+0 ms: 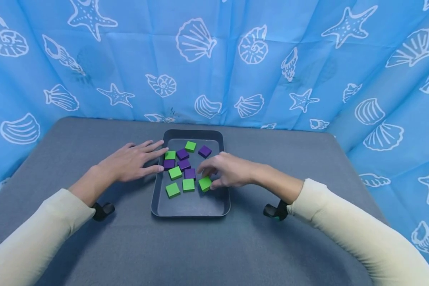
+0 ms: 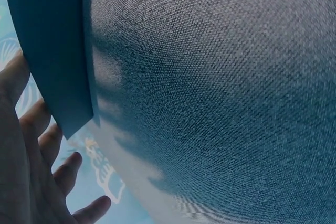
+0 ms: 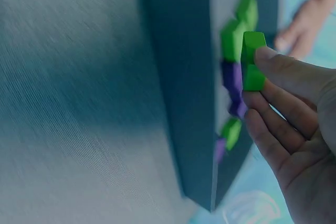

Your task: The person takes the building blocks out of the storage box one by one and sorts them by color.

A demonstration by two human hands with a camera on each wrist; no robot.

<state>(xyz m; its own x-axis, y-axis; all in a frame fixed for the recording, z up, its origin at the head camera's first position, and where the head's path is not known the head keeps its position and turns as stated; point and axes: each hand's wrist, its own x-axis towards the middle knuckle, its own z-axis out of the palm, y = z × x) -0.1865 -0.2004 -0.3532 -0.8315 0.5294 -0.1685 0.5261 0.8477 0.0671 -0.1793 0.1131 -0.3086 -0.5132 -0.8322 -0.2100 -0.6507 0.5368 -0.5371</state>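
A dark grey rectangular tray holds several small green and purple blocks, mostly grouped toward its left and middle. My right hand reaches over the tray's right rim and pinches a green block between thumb and fingers. In the right wrist view, the thumb lies across that green block, with other blocks beyond it. At the left rim, my left hand has its fingers spread, fingertips right at the tray's edge. Closest to those fingertips are a green block and a purple block.
The tray stands on a grey cloth-covered table. Behind and to the right hangs a blue curtain printed with white shells and starfish. Inside the tray, a purple block sits apart at the back right.
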